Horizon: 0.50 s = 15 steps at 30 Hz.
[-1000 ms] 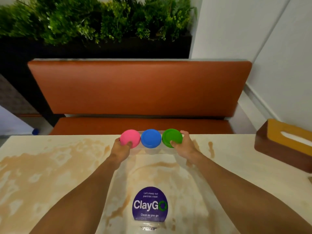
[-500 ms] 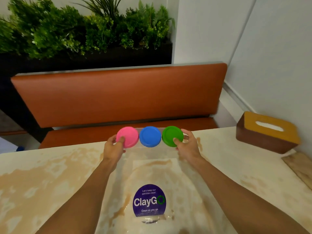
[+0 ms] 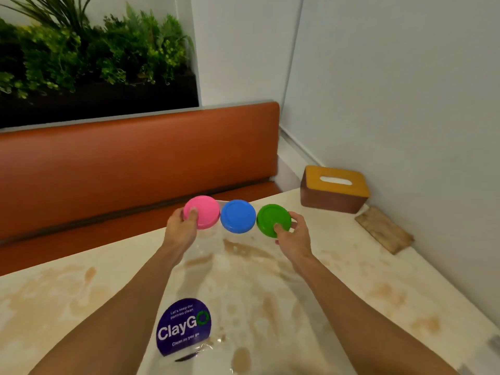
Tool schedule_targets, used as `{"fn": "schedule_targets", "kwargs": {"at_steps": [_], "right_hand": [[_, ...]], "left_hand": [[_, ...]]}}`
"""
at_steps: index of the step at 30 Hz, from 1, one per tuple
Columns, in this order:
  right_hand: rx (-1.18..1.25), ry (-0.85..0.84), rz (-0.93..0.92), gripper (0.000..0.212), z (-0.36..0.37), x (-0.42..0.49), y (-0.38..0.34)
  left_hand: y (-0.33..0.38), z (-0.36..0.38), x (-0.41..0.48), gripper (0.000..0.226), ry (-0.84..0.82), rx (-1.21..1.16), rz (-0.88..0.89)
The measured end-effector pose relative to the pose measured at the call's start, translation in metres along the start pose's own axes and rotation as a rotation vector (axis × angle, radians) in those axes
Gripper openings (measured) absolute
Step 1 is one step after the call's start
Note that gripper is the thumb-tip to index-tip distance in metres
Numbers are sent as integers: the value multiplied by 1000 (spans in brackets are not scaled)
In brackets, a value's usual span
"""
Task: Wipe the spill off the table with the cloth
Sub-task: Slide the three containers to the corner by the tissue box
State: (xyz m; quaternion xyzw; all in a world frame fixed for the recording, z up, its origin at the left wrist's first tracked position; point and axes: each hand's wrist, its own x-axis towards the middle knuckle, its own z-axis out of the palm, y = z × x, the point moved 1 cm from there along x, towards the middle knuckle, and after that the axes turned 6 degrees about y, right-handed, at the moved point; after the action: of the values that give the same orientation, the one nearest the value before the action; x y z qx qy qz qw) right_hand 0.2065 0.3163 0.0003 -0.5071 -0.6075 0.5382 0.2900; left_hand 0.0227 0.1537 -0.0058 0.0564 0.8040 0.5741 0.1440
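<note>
Brown spill stains [image 3: 270,307] cover much of the pale table [image 3: 405,272]. I see no cloth that I can tell for sure. A row of three clear jars with a pink lid [image 3: 201,211], a blue lid [image 3: 238,216] and a green lid [image 3: 273,220] sits at the table's far edge, tilted slightly. My left hand [image 3: 180,231] grips the pink-lidded end and my right hand [image 3: 292,235] grips the green-lidded end. The jar bodies are mostly hidden under the lids and my fingers.
A purple ClayGo sticker [image 3: 184,326] lies near me on the table. A brown tissue box [image 3: 334,189] stands at the far right by the wall, with a flat brown mat-like piece [image 3: 384,230] next to it. An orange bench [image 3: 135,158] runs behind the table.
The view has swung right, bringing the tissue box and wall closer to centre. Both hands have kept their grip, and the jar row has shifted right and tilted.
</note>
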Motion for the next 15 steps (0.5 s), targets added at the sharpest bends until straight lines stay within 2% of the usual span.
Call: {"fn": "schedule_targets", "kwargs": {"at_steps": [7,15], "right_hand": [[3,13,48,47,-56,42,12],[-13,-14,86,42,-109,103,31]], "left_hand": [[21,75,-13,45,-8,78,59],[44,163,-13,47,-51,165,37]]}}
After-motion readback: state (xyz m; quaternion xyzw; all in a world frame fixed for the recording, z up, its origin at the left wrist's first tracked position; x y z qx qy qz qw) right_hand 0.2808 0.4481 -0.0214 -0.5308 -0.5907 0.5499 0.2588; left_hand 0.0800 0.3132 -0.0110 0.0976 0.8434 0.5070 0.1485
